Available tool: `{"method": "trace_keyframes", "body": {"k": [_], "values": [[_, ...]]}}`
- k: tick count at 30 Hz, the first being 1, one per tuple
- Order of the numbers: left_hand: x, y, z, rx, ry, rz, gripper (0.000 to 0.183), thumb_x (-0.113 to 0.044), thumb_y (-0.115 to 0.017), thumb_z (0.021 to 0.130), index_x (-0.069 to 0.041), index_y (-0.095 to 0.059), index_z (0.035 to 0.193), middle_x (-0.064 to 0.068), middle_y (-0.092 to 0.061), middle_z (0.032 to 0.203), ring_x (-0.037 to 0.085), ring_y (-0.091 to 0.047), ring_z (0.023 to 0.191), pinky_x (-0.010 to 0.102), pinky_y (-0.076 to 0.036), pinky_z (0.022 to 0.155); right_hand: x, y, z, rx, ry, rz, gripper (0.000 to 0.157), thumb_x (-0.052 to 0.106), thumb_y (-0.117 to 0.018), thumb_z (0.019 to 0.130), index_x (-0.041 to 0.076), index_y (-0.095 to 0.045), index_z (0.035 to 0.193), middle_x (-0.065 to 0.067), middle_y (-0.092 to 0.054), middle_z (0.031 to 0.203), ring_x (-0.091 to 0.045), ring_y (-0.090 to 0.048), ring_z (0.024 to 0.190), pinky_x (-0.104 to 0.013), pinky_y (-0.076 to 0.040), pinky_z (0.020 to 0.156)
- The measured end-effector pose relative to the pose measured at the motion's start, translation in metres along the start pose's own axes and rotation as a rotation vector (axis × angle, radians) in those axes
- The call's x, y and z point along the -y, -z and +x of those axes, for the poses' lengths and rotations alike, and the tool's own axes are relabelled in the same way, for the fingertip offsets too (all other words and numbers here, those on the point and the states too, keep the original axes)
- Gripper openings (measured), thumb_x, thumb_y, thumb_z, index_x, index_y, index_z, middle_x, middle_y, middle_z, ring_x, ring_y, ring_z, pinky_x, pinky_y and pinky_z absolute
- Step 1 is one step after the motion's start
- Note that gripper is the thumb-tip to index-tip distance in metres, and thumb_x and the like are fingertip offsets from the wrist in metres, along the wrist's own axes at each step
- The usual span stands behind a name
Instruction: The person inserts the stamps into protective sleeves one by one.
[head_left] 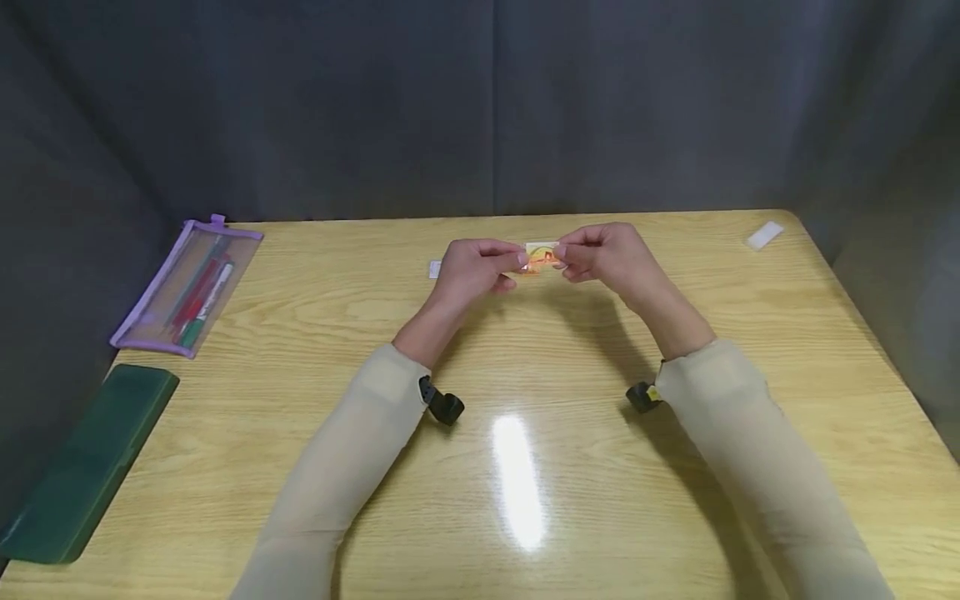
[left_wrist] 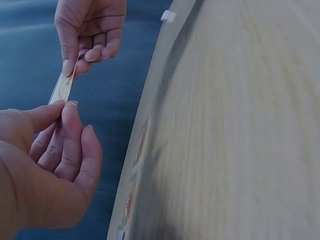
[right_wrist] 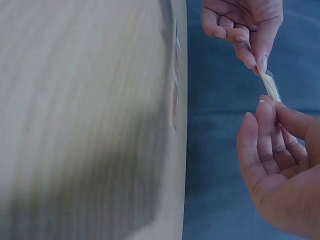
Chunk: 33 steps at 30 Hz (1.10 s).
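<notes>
Both hands hold a small, thin card (head_left: 542, 252) with a yellow and orange print, raised over the far part of the table. My left hand (head_left: 476, 268) pinches its left end between thumb and fingertips. The other end is pinched by my right hand (head_left: 606, 254). Seen nearly edge-on in the left wrist view, the card (left_wrist: 62, 89) spans the gap between the two hands, and in the right wrist view the card (right_wrist: 270, 86) has a clear edge. Flat printed pieces (left_wrist: 130, 200) lie on the table below, mostly hidden by the hands in the head view.
A small white piece (head_left: 434, 269) lies left of the left hand. At the back right corner is a white block (head_left: 765, 235). A purple-edged mesh pouch (head_left: 157, 312) with pens and a dark green case (head_left: 90, 467) lie along the left edge. Dark curtains (head_left: 480, 108) surround the table.
</notes>
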<state>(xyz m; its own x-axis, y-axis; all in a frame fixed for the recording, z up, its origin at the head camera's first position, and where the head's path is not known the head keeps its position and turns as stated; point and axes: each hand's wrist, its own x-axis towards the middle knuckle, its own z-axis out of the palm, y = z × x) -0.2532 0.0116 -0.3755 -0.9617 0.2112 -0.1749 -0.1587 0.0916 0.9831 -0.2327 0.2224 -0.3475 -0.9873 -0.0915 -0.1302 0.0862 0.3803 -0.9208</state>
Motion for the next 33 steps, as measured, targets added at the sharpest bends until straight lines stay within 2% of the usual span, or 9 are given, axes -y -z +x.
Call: {"method": "trace_keyframes", "body": {"k": [5,13,17,20,25,28,33], "values": [[-0.002,-0.014,0.016,-0.031,0.029,0.043,0.018,-0.020,-0.079,0.090,-0.008,-0.079,0.103,0.008,-0.079,0.098,0.008,-0.068,0.061,0.022,-0.060,0.063,-0.003,0.012,0.008,0.005,-0.045,-0.013,0.031,0.016,-0.061,0.102,-0.007,-0.065,0.123,0.006,-0.071,0.086,-0.007,-0.069,0.074,-0.026,-0.063,0.078],[-0.002,-0.031,0.034,-0.064,0.082,0.166,0.014,-0.015,-0.076,0.091,-0.008,-0.080,0.102,0.009,-0.079,0.093,0.009,-0.068,0.057,0.024,-0.060,0.061,-0.015,0.022,0.026,-0.011,-0.118,-0.112,0.030,0.014,-0.058,0.104,-0.007,-0.064,0.124,0.003,-0.068,0.089,-0.009,-0.068,0.076,-0.037,-0.062,0.088],[-0.003,-0.038,0.037,-0.065,0.108,0.250,0.015,-0.015,-0.075,0.091,-0.008,-0.080,0.104,0.009,-0.078,0.085,0.008,-0.065,0.054,0.025,-0.062,0.062,-0.021,0.024,0.036,-0.015,-0.141,-0.155,0.031,0.015,-0.060,0.103,-0.007,-0.065,0.124,-0.003,-0.069,0.094,-0.010,-0.070,0.077,-0.036,-0.063,0.087],[-0.003,-0.042,0.038,-0.047,0.130,0.300,0.017,-0.012,-0.073,0.090,-0.009,-0.080,0.106,0.007,-0.075,0.077,0.008,-0.064,0.053,0.026,-0.062,0.062,-0.026,0.025,0.040,-0.020,-0.173,-0.169,0.029,0.013,-0.060,0.102,-0.007,-0.065,0.123,-0.005,-0.069,0.094,-0.009,-0.069,0.075,-0.031,-0.063,0.081],[-0.003,-0.048,0.039,-0.007,0.150,0.364,0.014,-0.013,-0.073,0.089,-0.009,-0.079,0.101,0.001,-0.070,0.069,0.008,-0.064,0.053,0.025,-0.062,0.062,-0.031,0.026,0.042,-0.027,-0.203,-0.189,0.027,0.011,-0.059,0.102,-0.007,-0.066,0.121,-0.003,-0.069,0.090,-0.008,-0.068,0.073,-0.025,-0.062,0.076],[-0.004,-0.049,0.040,-0.003,0.164,0.390,0.011,-0.017,-0.075,0.090,-0.008,-0.078,0.097,0.001,-0.069,0.068,0.008,-0.065,0.053,0.025,-0.061,0.061,-0.031,0.025,0.042,-0.026,-0.199,-0.215,0.026,0.011,-0.060,0.101,-0.006,-0.067,0.119,-0.001,-0.071,0.085,-0.008,-0.067,0.072,-0.024,-0.061,0.074],[-0.007,-0.049,0.042,-0.005,0.192,0.429,0.017,-0.022,-0.077,0.091,-0.006,-0.077,0.094,0.001,-0.069,0.068,0.009,-0.066,0.052,0.026,-0.061,0.060,-0.031,0.024,0.044,-0.027,-0.195,-0.279,0.024,0.012,-0.062,0.099,-0.005,-0.070,0.114,0.003,-0.072,0.078,-0.006,-0.066,0.067,-0.022,-0.060,0.068]]}}
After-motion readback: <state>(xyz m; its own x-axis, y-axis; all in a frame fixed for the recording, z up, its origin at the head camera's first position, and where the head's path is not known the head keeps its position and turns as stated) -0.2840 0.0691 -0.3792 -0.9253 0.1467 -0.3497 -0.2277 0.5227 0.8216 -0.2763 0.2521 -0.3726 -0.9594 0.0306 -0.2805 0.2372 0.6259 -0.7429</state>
